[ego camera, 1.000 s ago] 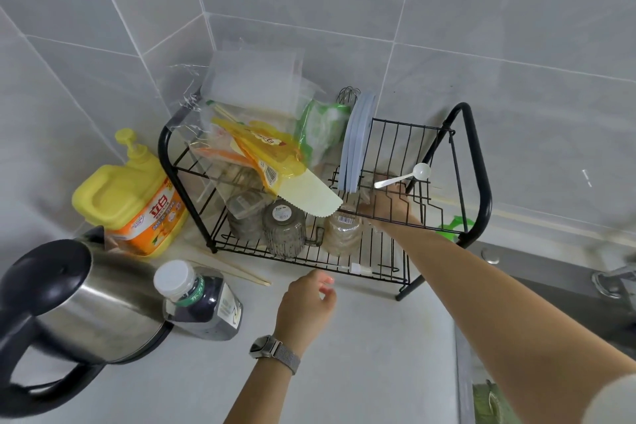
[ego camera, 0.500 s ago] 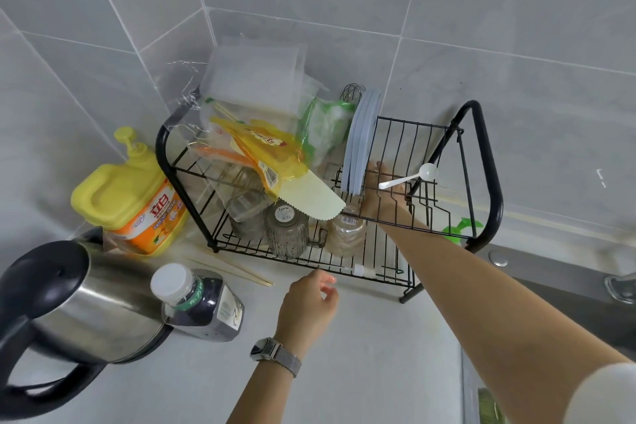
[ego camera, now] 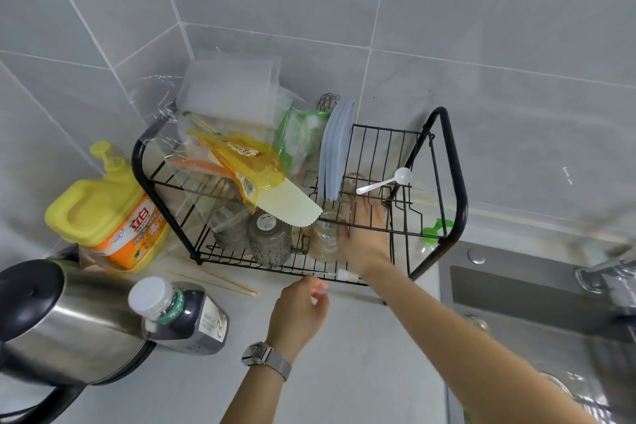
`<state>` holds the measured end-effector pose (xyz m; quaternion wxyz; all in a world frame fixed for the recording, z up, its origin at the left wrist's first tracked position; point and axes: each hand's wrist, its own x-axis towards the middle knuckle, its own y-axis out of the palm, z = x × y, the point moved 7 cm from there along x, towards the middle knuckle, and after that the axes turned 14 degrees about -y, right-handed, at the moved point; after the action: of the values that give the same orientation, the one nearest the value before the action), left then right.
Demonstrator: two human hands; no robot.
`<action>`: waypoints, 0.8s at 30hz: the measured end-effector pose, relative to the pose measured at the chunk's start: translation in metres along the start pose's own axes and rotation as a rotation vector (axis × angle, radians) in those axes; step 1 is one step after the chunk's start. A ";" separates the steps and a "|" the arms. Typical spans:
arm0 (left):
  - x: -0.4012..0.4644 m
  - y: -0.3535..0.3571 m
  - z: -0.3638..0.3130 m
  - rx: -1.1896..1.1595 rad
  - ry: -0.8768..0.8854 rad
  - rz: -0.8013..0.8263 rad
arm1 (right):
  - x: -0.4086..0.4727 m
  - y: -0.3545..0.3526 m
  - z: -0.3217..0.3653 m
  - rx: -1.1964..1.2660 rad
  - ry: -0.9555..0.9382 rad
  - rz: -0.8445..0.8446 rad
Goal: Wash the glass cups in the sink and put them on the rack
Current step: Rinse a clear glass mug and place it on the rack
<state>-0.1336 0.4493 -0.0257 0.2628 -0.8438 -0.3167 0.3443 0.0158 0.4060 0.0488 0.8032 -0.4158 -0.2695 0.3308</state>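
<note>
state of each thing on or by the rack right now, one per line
ribbed glass cup: upside down, lower rack
clear glass cup: lower rack, right hand against it
right hand: reaching into rack
left hand: loosely curled, empty
soy sauce bottle: capped
plates: on edge

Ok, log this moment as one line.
stage: racking | right hand: inside rack lower tier, at clear cup, grip unclear | left hand: idle above counter

The rack (ego camera: 454, 182) stands on the worktop (ego camera: 361, 354) in the far corner, with glass cups (ego camera: 270, 237) on its lower tier, plates (ego camera: 335, 151) upright above, the detergent jug (ego camera: 103, 213) to its left, the kettle (ego camera: 65, 320) and bottle (ego camera: 179, 317) nearer left, and the sink (ego camera: 537, 320) at right.
</note>
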 end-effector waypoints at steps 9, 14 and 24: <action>0.005 -0.026 0.021 -0.160 -0.114 -0.099 | -0.022 0.046 -0.028 0.326 0.359 0.282; 0.001 -0.031 0.035 -0.180 -0.132 -0.114 | -0.004 0.054 -0.021 0.324 0.262 0.201; 0.011 -0.035 0.034 -0.127 -0.119 -0.148 | 0.034 0.078 -0.016 0.382 0.299 0.209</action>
<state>-0.1652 0.4884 -0.0283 0.2141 -0.8112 -0.4145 0.3527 0.0245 0.4578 -0.0202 0.8594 -0.3266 -0.0361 0.3917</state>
